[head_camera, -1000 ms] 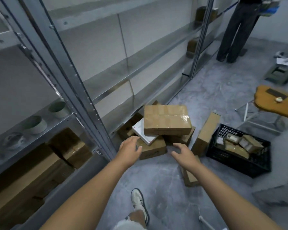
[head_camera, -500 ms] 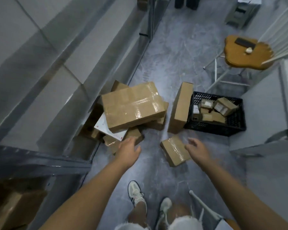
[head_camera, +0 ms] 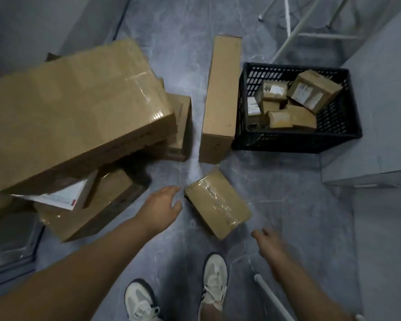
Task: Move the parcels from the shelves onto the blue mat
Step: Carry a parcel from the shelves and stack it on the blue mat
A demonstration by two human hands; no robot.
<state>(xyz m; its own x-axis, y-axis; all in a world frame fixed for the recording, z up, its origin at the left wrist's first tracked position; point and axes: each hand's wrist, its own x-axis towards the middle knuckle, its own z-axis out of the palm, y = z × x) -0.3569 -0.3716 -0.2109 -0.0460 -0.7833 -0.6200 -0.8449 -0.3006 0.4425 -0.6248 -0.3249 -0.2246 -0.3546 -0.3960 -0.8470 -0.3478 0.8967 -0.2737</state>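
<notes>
Parcel (head_camera: 218,202), small, brown and taped, lies askew on the grey floor (head_camera: 299,205) between the two hands. The left hand (head_camera: 162,205) hovers just beside its left corner, fingers loose, holding nothing; contact cannot be told. The right hand (head_camera: 270,245) hangs near its lower right edge, apart from it, relaxed and empty. A pile of bigger boxes (head_camera: 74,107) sits to the left, and a black crate (head_camera: 294,144) of small boxes stands beyond.

Matt cardboard parcel (head_camera: 217,202), glossy tape; plastic crate (head_camera: 296,142)
</notes>
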